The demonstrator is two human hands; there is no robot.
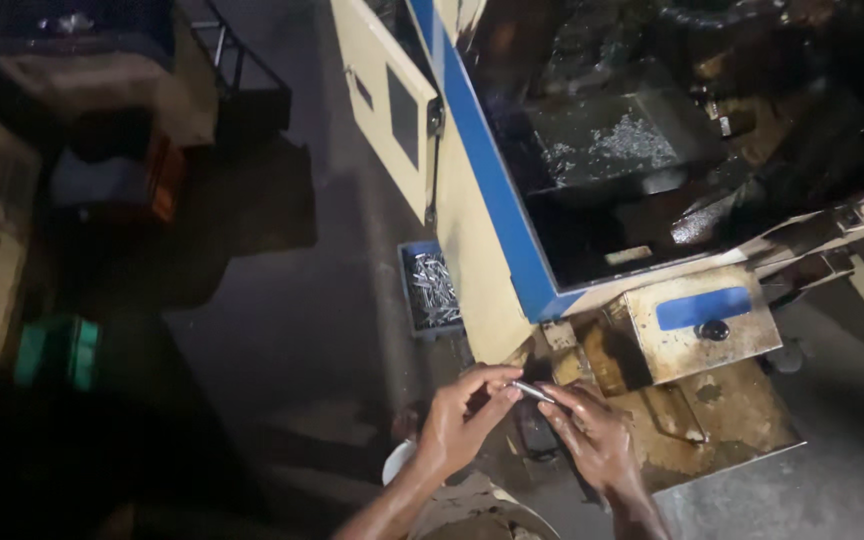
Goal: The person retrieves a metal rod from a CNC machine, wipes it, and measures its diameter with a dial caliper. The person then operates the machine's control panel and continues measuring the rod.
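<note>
A small shiny metal pin (531,391) is pinched between the fingertips of both my hands. My left hand (460,420) grips its left end and my right hand (592,432) holds its right end. They hover just in front of a cream and blue machine (492,190), over its rusty, stained base plate (722,415). Below my wrists lies the rim of a pale round container (397,462), mostly hidden.
A blue tray (432,290) full of several metal pins sits on the floor beside the machine. Inside the open machine is a dark oily chamber (622,150) with metal chips. Dim crates and a green box (57,350) stand at the left.
</note>
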